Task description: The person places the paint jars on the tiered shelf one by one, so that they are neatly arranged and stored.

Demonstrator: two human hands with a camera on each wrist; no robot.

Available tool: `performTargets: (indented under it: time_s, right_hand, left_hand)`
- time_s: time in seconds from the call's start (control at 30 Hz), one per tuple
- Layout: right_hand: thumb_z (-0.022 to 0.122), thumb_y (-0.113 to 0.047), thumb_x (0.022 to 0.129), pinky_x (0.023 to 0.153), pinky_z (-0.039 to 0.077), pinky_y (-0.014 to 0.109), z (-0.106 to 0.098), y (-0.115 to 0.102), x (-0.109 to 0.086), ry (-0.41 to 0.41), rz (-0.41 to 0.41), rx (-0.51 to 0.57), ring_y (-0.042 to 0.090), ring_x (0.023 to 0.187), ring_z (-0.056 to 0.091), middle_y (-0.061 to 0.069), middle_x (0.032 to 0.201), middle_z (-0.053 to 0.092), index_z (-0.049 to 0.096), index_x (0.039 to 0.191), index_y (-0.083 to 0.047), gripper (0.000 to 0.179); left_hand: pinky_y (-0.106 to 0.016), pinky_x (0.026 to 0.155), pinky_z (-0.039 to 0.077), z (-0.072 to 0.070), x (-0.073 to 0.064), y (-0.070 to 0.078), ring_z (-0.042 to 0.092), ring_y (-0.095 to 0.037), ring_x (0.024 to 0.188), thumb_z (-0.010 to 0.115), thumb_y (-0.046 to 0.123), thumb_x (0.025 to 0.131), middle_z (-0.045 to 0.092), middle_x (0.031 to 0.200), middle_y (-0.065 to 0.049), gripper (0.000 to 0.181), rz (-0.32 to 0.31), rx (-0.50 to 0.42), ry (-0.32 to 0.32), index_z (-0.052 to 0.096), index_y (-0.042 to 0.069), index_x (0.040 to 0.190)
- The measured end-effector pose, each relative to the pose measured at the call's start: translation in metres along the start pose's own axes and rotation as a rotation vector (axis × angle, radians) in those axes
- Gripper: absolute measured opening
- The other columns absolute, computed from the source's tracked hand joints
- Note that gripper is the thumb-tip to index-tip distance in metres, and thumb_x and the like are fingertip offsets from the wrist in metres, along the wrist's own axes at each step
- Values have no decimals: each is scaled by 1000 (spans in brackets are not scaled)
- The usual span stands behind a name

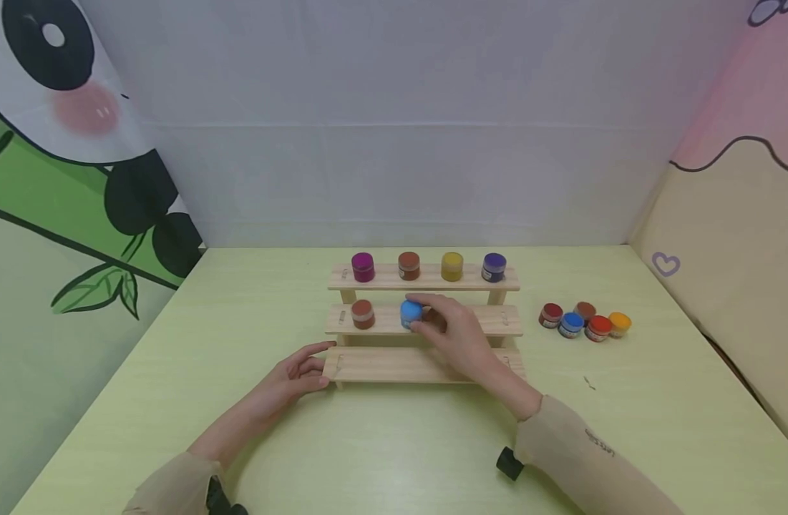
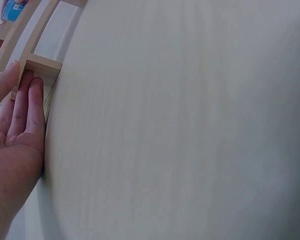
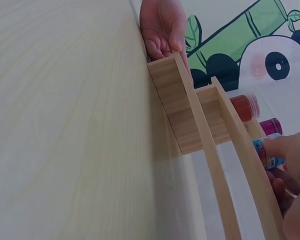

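A three-step wooden rack (image 1: 394, 366) stands on the table. My right hand (image 1: 454, 332) pinches a small light-blue paint jar (image 1: 410, 314) between thumb and fingers, at the middle step and right of a brown-lidded jar (image 1: 363, 314). In the right wrist view the blue jar (image 3: 268, 151) shows its printed label, close over the step's edge. My left hand (image 1: 297, 375) holds the rack's left end at the lowest step. In the left wrist view the thumb of this hand (image 2: 15, 150) lies at the board's edge, with the fingers reaching under it against the side support (image 2: 44, 66).
On the top step stand a purple jar (image 1: 363, 267), a brown jar (image 1: 409, 265), a yellow jar (image 1: 452, 266) and a dark-blue jar (image 1: 494, 267). Right of the rack several jars cluster, among them a blue one (image 1: 570, 325) and an orange one (image 1: 620, 324). Printed cloth walls surround the table.
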State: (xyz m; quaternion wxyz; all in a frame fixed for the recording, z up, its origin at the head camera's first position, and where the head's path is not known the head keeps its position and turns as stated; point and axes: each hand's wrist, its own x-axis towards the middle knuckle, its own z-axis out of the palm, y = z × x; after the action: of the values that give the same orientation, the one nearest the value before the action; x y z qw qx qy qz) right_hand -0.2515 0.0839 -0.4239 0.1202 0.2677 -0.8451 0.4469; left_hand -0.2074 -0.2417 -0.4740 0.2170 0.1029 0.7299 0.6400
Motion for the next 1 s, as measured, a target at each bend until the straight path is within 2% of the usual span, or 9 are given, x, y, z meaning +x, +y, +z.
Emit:
performTargets:
  time_s: [0.63, 1.0]
  right_hand:
    - [72, -14, 90, 72, 52, 20, 0, 0, 1, -20, 64, -18, 11, 81, 62, 4, 108, 72, 63, 132, -20, 44]
    - [73, -15, 90, 72, 52, 20, 0, 0, 1, -13, 62, -17, 10, 80, 61, 4, 110, 72, 63, 132, -21, 43]
  left_hand:
    - [-18, 94, 48, 0, 1, 0, 63, -3, 108, 61, 14, 98, 67, 116, 9, 70, -6, -6, 4, 22, 7, 156]
    - [-17, 94, 48, 0, 2, 0, 62, -3, 108, 61, 14, 97, 67, 116, 9, 71, -13, -10, 6, 22, 7, 156]
